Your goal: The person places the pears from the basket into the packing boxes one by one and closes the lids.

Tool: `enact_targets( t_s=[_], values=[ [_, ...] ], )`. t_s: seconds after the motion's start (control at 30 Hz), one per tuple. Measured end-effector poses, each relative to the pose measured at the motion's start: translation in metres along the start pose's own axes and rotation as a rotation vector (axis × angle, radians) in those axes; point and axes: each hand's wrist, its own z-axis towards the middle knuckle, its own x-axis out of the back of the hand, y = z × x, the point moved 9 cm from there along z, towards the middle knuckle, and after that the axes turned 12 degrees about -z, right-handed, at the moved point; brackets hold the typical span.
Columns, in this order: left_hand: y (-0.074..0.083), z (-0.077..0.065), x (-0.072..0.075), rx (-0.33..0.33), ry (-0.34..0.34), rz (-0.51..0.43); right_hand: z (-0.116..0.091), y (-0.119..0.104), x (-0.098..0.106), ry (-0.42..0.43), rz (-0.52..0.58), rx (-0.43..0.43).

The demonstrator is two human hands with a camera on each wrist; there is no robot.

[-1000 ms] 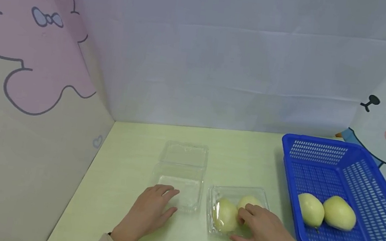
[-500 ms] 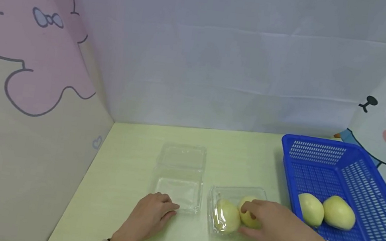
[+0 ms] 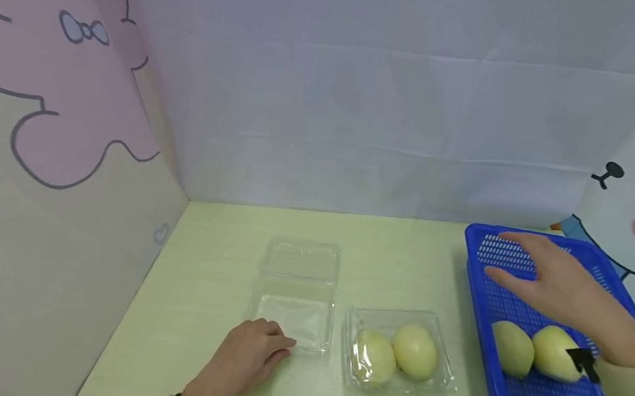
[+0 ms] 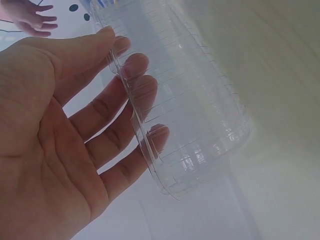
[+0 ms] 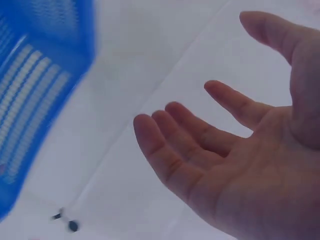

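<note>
My left hand [image 3: 246, 364] pinches the near rim of an open clear plastic clamshell box [image 3: 293, 317], its lid folded back behind. In the left wrist view, the thumb lies on the near side of the box wall [image 4: 185, 105] and the fingertips show through the plastic. My right hand [image 3: 562, 287] is above a blue basket [image 3: 482, 330], fingers spread and holding nothing. Beneath its wrist, two pale yellow pears [image 3: 513, 351] lie in the basket. Two more pears [image 3: 416, 352] sit in a second clear clamshell [image 3: 392, 314], which stands between the hands.
The pale yellow tabletop [image 3: 222, 246] runs back to a white cloth backdrop [image 3: 326, 126]. A side panel with a pink cartoon bear [image 3: 85, 103] rises at the left. Another panel with a white cartoon bear [image 3: 627, 196] stands behind the basket.
My right hand has let go of the pear in the second box and moved right and away, over the basket. My left hand has settled onto the open box's near rim.
</note>
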Motion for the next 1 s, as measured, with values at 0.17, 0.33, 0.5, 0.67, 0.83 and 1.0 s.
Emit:
enact_targets(
  t_s=[0.17, 0.33, 0.5, 0.67, 0.83, 1.0],
  values=[
    [0.000, 0.000, 0.002, -0.001, 0.004, 0.008, 0.013, 0.070, -0.033, -0.132, -0.027, -0.104],
    [0.001, -0.001, -0.001, -0.019, 0.014, 0.017, 0.001, 0.108, -0.084, -0.329, -0.026, -0.136],
    [0.001, -0.003, -0.003, -0.025, 0.020, 0.019, -0.007, 0.119, -0.115, -0.413, -0.016, -0.127],
    [0.002, -0.003, -0.002, -0.023, 0.014, 0.018, -0.011, 0.118, -0.134, -0.464, -0.003, -0.119],
    [0.003, -0.001, -0.002, -0.018, 0.008, 0.017, -0.011, 0.115, -0.140, -0.475, -0.008, -0.131],
    [0.002, 0.000, -0.001, -0.014, 0.017, 0.020, -0.009, 0.116, -0.137, -0.456, -0.023, -0.130]
  ],
)
